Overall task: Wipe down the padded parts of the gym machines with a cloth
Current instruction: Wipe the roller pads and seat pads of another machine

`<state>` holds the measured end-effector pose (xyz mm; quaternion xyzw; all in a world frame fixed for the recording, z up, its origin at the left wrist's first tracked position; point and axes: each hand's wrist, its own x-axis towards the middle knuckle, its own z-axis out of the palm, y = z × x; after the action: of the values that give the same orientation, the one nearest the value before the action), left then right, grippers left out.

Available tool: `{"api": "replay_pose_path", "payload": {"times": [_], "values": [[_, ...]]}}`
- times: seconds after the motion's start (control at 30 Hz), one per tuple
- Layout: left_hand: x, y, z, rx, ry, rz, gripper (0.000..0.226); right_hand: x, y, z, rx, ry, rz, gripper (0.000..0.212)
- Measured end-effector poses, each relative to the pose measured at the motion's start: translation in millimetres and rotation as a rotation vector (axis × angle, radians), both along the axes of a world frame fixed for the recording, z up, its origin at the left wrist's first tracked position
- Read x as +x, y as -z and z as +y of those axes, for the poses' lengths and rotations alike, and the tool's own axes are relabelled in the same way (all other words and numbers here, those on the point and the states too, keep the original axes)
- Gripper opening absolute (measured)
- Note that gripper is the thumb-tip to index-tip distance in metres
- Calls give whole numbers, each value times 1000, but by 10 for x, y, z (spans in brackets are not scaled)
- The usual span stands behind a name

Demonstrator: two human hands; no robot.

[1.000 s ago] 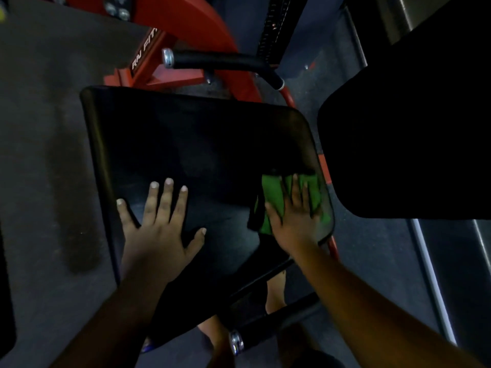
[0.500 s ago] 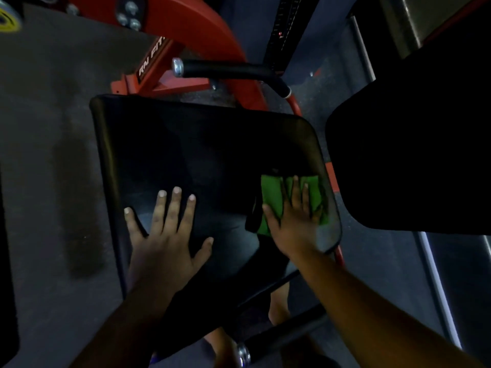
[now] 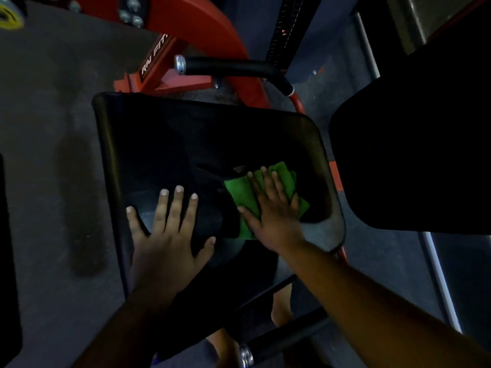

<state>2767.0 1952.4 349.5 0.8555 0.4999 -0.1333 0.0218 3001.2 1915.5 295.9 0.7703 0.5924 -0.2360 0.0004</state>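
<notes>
The right hand (image 3: 276, 208) lies flat, fingers straight and spread, pressing the cloth (image 3: 244, 197) onto the pad (image 3: 186, 144). Compared with a second ago, the cloth and hand sit a little further in from the pad's right edge, toward the middle of the frame, and the cloth looks more angled, one corner pointing up and right. That suggests a wiping stroke running leftward across the pad, so the right edge strip has probably been covered and the centre and upper part remain to be done.

The left hand (image 3: 170, 235) is released, palm down with fingers splayed on the pad's lower left area, holding nothing; its place on the pad is much as it was, so it appears to brace the body while the other hand wipes.

The cloth is bright green, soft and folded into layers, with a napped look like microfibre. The pad is a broad black slab with rounded corners and a smooth, faintly glossy skin, likely vinyl, showing dull smears near the lower part. At the upper middle of the frame a red painted steel frame (image 3: 191, 30) curves behind it, and a black foam-covered handle (image 3: 231, 69) with a metal end cap crosses above the pad. A second black pad (image 3: 414, 144) fills the right side, untouched. The floor (image 3: 47, 144) at left is dark, speckled rubber.
</notes>
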Motion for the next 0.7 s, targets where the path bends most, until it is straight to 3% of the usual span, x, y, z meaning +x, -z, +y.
{"api": "replay_pose_path", "payload": {"times": [0.13, 0.2, 0.27, 0.37, 0.43, 0.47, 0.57, 0.63, 0.7], "values": [[-20, 47, 15, 4, -13, -18, 89, 906, 267, 589, -14, 437, -148, 87], [-10, 50, 8, -6, 2, 21, 89, 945, 314, 1104, -28, 620, -104, 87], [-11, 58, 12, -9, -11, 22, 90, 582, 259, 1414, -6, 544, -55, 86], [8, 22, 17, -29, -42, 10, 90, -175, 7, 1309, 63, 54, -64, 80], [10, 8, 15, -51, -42, 1, 90, -87, 1, 1108, 114, -116, -68, 81], [7, 8, 22, -47, -42, -9, 90, 171, 59, 1087, 110, -70, -86, 84], [2, 24, 19, -42, -42, -27, 91, 1165, 260, 1233, 30, 334, -61, 101], [1, 42, 22, -38, -47, -40, 91, 1347, 301, 1386, -23, 527, -21, 92], [-4, 52, 18, -48, -43, -40, 92, 1081, 253, 1427, -24, 555, -69, 82]]}}
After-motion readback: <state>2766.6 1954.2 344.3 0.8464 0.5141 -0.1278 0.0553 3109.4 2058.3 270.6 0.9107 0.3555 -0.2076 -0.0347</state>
